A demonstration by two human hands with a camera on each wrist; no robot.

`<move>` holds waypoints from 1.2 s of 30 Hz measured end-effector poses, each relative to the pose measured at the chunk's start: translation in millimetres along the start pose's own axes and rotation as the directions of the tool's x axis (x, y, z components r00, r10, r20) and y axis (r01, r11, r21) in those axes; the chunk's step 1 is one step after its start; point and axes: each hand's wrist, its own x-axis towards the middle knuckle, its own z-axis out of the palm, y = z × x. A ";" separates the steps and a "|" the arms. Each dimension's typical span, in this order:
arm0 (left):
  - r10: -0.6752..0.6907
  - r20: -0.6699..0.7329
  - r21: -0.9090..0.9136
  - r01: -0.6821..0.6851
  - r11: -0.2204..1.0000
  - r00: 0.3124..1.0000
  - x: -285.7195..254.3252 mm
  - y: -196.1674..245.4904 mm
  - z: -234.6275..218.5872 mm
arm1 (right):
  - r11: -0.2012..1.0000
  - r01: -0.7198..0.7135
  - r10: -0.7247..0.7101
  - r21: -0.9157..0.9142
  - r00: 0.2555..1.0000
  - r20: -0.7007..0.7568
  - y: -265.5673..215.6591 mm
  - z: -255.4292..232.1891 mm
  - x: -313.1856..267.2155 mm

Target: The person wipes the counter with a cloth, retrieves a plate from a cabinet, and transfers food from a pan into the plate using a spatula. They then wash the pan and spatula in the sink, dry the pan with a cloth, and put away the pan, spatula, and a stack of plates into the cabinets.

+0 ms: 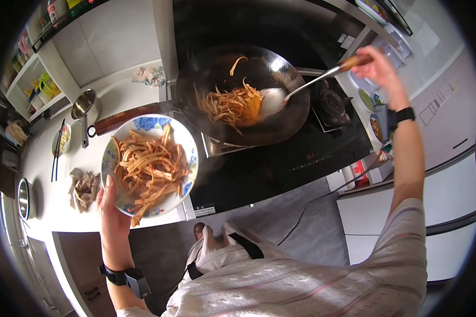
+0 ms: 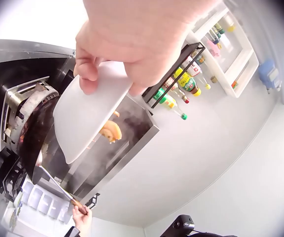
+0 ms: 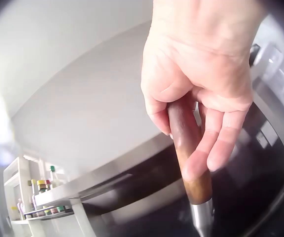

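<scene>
My left hand (image 1: 111, 203) grips the rim of a white plate (image 1: 111, 158) with blue flowers, thumb on top. Brown strips of food (image 1: 150, 164) fill the plate, which is held tilted beside the wok. In the left wrist view the plate's white underside (image 2: 85, 111) shows, with a strip (image 2: 112, 131) past its edge. My right hand (image 1: 380, 68) holds the wooden handle (image 3: 189, 143) of a metal wok spatula (image 1: 314, 82). The spatula's head is in the black wok (image 1: 296, 124), at the right side of a heap of similar strips (image 1: 230, 105). One strip lies apart, higher on the wok's wall.
A second burner (image 1: 330, 104) is right of the wok. On the left counter are a steel saucepan (image 1: 87, 103), a bowl with chopsticks (image 1: 58, 153) across it and a crumpled cloth (image 1: 83, 190). Bottles (image 2: 184, 81) stand on a wall rack. Plates of food (image 1: 375, 127) are at the right.
</scene>
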 end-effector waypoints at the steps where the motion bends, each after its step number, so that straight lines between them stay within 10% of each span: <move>1: -0.001 -0.009 -0.016 0.001 1.000 1.000 -1.0 -2.4 -1.7 | 0.989 -0.031 0.024 0.145 0.998 0.051 28.6 2.3 8.8; 3: -0.003 -0.006 -0.020 0.003 1.000 1.000 -2.4 -2.7 -0.2 | 0.908 -0.116 0.036 0.403 0.979 0.202 81.6 27.5 9.3; 8: -0.011 0.032 -0.045 0.013 0.999 0.999 3.5 -2.3 13.7 | 0.782 -0.083 0.119 0.618 0.993 -0.017 132.5 80.0 -35.4; 27: -0.031 0.125 0.217 0.003 0.976 0.992 81.5 -1.0 91.0 | 0.806 0.242 -0.191 0.541 0.970 -0.150 16.7 24.2 -73.9; 36: -0.047 0.164 0.205 0.012 0.979 0.985 128.3 -22.5 113.6 | 0.819 0.318 -0.382 0.478 0.923 0.041 -40.4 46.5 -102.2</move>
